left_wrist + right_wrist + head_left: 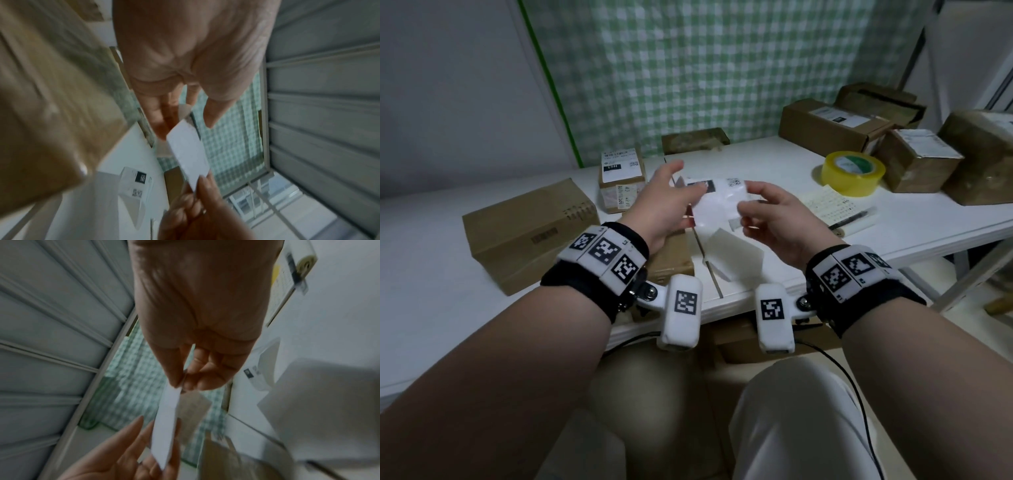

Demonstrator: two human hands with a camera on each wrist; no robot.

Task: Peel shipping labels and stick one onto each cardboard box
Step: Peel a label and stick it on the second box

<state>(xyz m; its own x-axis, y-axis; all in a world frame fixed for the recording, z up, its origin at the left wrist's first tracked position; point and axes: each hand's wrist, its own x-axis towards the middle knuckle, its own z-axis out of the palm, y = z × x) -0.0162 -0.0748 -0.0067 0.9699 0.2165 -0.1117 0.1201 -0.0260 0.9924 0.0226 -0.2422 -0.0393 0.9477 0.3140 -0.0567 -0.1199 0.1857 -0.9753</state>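
Both hands are raised over the white table (774,161) with a white shipping label (717,202) between them. My right hand (748,198) pinches one end of it between thumb and forefinger, plain in the right wrist view (180,382). My left hand (681,185) has straight fingers (160,128) touching the label's (189,154) other end, thumb apart. A plain cardboard box (530,233) lies at the left. Behind it, a small box (621,178) carries a label. Another box (671,260) sits under my left wrist.
Several boxes (921,161) are grouped at the right rear, some labelled. A yellow tape roll (852,173) stands before them. A written sheet (832,205) with a pen (849,219) lies right of my hands. White backing sheets (732,260) lie near the front edge.
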